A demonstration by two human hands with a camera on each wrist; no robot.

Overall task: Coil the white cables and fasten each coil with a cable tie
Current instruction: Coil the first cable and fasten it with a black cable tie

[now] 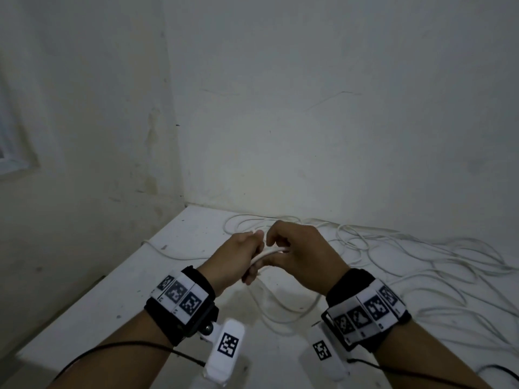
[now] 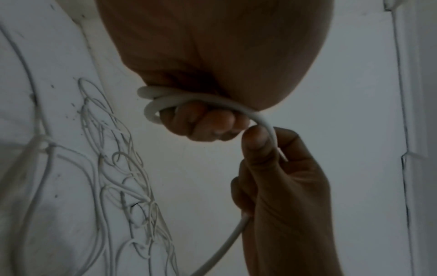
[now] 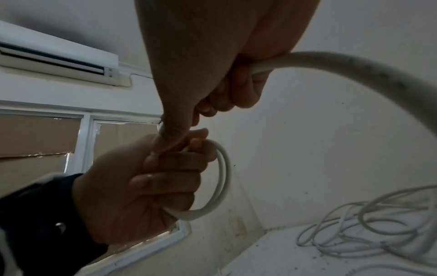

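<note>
My left hand point(image 1: 241, 256) is held above the white table point(image 1: 168, 290), its fingers curled round a small coil of white cable point(image 2: 153, 104) with two or three loops. The coil's loop point(image 3: 222, 179) bulges out past the knuckles of the left hand point(image 3: 151, 183). My right hand point(image 1: 295, 251) is close against it on the right and pinches the same cable point(image 1: 271, 251) between thumb and forefinger. In the left wrist view the right hand point(image 2: 272, 168) holds the strand just beside the left hand point(image 2: 208, 127). The strand runs on through the right hand point(image 3: 227, 97) and arcs away.
Several loose white cables point(image 1: 393, 248) sprawl tangled over the table's back and right side point(image 3: 378, 233). Walls close the table in at the left and back. A window point(image 3: 47, 140) and an air conditioner point(image 3: 59, 56) are on the left wall.
</note>
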